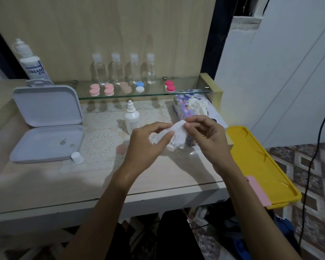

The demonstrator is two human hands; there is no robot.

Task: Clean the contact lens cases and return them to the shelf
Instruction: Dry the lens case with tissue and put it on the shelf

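Observation:
Both hands hold a crumpled white tissue [174, 136] above the table. My left hand [148, 145] grips its lower left part with curled fingers. My right hand [204, 135] pinches its top edge between thumb and fingertips. Whether a lens case sits inside the tissue is hidden. On the glass shelf [154, 94] lie several contact lens cases: two pink pairs [94, 90] [109, 89], a beige pair [125, 87], a blue and white pair [140, 86] and a red pair [169, 86]. A faint pinkish shape [121, 149] lies on the table left of my left wrist.
Several clear bottles [125, 69] stand at the back of the shelf. A solution bottle [33, 62] stands far left, a small dropper bottle [132, 117] on the table. An open grey case [47, 124] with a white cap [77, 158] lies left. Tissue box [193, 107] and yellow tray [261, 166] sit right.

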